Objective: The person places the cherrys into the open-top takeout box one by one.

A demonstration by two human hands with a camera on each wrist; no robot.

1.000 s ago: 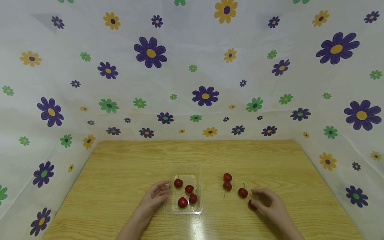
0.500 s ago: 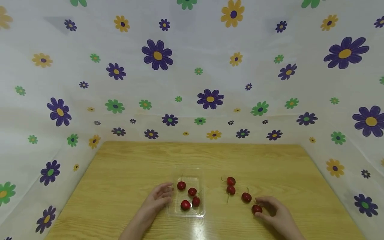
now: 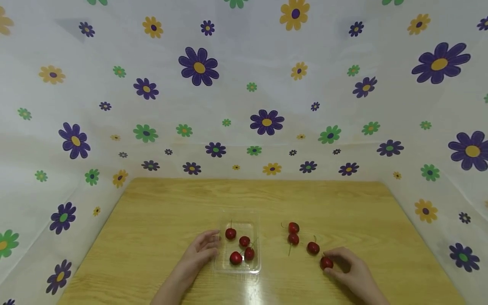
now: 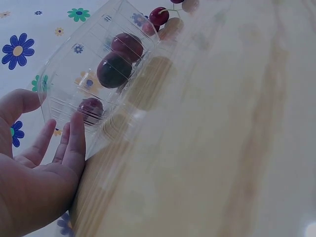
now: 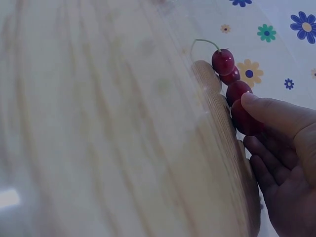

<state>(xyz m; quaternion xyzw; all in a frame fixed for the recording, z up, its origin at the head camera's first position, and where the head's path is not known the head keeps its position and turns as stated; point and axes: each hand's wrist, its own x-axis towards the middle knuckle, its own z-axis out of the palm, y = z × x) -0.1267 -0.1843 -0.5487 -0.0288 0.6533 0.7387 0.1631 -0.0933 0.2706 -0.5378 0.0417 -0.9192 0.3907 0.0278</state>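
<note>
A clear plastic container [image 3: 238, 271] holds several dark red cherries [image 3: 236, 258]. At its left side, my left hand [image 3: 196, 254] rests relaxed fingers against the wall; the left wrist view shows the fingertips [image 4: 76, 121] touching the clear plastic. My right hand [image 3: 352, 269] pinches a cherry [image 3: 326, 263] between thumb and fingers, low at the tabletop. In the right wrist view, the thumb [image 5: 276, 111] lies across this cherry [image 5: 245, 118]. Just left of it lies another cherry [image 3: 313, 248] with its stem up.
Two touching cherries [image 3: 293, 233] lie between the container and my right hand. Beneath everything is a wood-grain table [image 3: 152, 212]. A white flowered sheet [image 3: 244, 101] stands behind the table and along both sides.
My right thumb and fingers have closed in on the cherry at the right. The left hand stays at the container. The whole view has shifted slightly.
</note>
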